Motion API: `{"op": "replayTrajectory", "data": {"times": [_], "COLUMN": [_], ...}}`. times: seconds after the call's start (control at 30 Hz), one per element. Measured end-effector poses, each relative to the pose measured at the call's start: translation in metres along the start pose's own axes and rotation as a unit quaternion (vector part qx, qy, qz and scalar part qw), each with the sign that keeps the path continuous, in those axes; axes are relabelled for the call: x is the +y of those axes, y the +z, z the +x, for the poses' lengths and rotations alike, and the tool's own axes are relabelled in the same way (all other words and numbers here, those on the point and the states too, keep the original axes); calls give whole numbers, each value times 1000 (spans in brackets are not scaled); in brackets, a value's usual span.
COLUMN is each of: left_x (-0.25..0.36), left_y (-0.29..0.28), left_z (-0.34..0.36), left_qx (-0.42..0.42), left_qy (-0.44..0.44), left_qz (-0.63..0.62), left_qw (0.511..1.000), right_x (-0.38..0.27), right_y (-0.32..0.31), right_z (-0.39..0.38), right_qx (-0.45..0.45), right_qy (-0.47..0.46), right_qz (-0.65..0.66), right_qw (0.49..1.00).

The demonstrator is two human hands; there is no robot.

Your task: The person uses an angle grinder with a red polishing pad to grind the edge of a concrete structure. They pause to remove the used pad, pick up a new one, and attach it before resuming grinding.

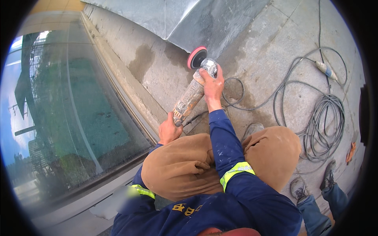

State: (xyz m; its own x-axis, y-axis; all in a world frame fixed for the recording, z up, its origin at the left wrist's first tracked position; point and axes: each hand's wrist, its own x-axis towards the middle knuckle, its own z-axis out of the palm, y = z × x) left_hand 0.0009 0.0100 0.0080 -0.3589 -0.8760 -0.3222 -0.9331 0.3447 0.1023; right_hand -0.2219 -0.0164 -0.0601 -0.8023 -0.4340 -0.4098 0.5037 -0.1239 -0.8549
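At 11 o'clock from the crouching person's knees [271, 151], the worn angle polisher [188, 100] is held two-handed: the right hand [213, 85] wraps its head, thumb along the near side, and the left hand [170, 129] curls around the rear end, both sets of fingertips partly hidden. Its red-edged backing pad [197, 57] sits at 12 o'clock beside the grey slab-clad block [214, 29]; I cannot tell whether they touch. Coiled cable [323, 131] lies between 2 and 3 o'clock.

On the stained grey floor [289, 37] before me lie looped cable [316, 129], a blue-and-white connector [326, 70] and perhaps a brown leaf [351, 153].
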Motion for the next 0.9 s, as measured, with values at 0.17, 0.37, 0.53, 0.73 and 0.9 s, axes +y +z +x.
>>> {"op": "replayTrajectory", "data": {"times": [0.17, 0.37, 0.53, 0.73, 0.9], "left_x": [1, 0, 6, -4, 5], "left_y": [-6, -5, -11, -2, -8], "left_z": [3, 2, 5, 3, 6], "left_qx": [32, 34, 26, 33, 4], "left_qy": [19, 15, 15, 23, 14], "left_qz": [-5, -13, 1, -26, 4], "left_qw": [999, 999, 1000, 999, 1000], "right_x": [-14, -22, -24, -24, -15], "right_y": [2, 7, 1, 8, 2], "right_z": [-2, -9, -1, -6, 4], "right_qx": [-10, -9, -39, -27, -16], "right_qy": [-13, -15, 15, -20, 12], "right_qz": [46, 64, 83, 90, 77], "right_qw": [999, 998, 996, 995, 997]}}
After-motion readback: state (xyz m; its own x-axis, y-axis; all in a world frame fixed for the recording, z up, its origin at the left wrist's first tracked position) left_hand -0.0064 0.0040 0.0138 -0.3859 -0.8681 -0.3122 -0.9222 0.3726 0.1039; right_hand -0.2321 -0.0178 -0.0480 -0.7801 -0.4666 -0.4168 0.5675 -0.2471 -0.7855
